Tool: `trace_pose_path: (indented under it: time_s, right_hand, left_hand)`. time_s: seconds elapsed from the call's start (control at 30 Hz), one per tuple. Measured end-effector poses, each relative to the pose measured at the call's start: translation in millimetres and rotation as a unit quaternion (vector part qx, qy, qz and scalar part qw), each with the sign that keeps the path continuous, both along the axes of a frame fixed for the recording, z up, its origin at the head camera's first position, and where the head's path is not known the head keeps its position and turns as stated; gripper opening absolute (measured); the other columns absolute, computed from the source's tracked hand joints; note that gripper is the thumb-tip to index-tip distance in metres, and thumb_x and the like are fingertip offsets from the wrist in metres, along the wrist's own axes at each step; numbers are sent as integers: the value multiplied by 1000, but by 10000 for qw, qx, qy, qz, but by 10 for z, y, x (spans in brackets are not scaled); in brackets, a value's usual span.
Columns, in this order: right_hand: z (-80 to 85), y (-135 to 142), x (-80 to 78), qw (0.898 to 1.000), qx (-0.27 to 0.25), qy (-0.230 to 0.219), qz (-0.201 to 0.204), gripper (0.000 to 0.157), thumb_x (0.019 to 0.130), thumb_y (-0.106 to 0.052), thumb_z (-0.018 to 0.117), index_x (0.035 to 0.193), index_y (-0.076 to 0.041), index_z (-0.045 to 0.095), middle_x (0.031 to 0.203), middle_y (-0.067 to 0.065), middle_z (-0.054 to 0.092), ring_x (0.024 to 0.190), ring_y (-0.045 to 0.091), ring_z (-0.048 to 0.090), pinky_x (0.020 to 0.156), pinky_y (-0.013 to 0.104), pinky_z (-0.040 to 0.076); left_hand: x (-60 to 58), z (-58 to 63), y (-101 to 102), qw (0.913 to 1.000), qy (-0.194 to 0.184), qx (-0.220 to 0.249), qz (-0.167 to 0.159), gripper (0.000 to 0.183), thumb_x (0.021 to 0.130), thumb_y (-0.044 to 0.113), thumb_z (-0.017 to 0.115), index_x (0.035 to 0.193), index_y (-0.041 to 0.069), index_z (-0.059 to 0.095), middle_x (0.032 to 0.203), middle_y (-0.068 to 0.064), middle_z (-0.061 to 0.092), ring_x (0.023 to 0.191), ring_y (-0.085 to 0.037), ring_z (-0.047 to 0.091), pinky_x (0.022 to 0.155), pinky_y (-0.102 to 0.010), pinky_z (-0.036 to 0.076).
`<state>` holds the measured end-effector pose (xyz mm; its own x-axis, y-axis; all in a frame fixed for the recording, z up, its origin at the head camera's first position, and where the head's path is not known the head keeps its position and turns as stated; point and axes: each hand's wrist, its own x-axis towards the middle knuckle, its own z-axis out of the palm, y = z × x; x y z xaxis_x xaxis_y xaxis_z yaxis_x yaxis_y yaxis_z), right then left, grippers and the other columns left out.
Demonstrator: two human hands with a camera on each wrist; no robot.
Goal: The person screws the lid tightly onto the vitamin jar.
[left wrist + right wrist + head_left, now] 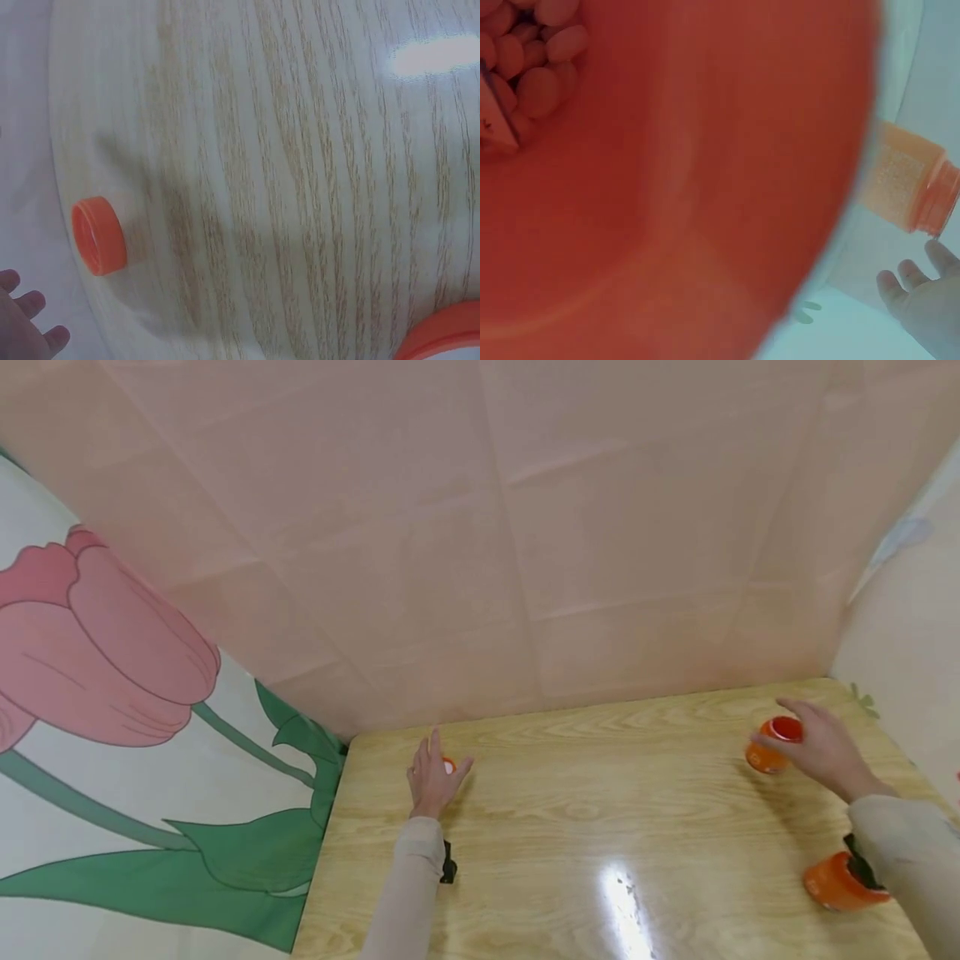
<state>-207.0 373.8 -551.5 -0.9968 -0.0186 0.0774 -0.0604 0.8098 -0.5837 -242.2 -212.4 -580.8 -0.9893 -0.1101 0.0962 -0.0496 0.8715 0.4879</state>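
My left hand (435, 781) hovers over the far left of the table, fingers spread, with an orange cap (449, 765) partly behind it. Its fingers hang loosely beside that cap in the left wrist view, and part of a second orange ring-shaped piece (446, 330) shows at the lower right. At the far right, my right hand (828, 752) reaches across an uncapped orange bottle (767, 755), fingers and thumb apart near its mouth. In the right wrist view, the fingertips are close to the bottle's neck (937, 199).
Another uncapped orange bottle (840, 885) stands beneath my right forearm; the right wrist view looks into it, showing several pills (540, 90) and a small printed packet (495, 116). A pinkish cloth (525, 568) borders the table's (562, 827) far edge; a tulip-printed curtain (150, 777) borders its left.
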Motion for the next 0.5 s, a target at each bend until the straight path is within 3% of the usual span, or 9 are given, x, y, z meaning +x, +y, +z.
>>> trace_pose_path:
  time_s: [0.5]
  right_hand:
    - [-108, 40, -7, 9997, 111, 37, 222, 71, 90, -26, 71, 138, 14, 38, 133, 46, 37, 117, 62, 32, 92, 72, 31]
  left_hand:
    - [5, -127, -16, 9986, -427, 227, 199, 94, 86, 48, 73, 158, 18, 23, 159, -20, 30, 144, -41, 32, 109, -68, 27]
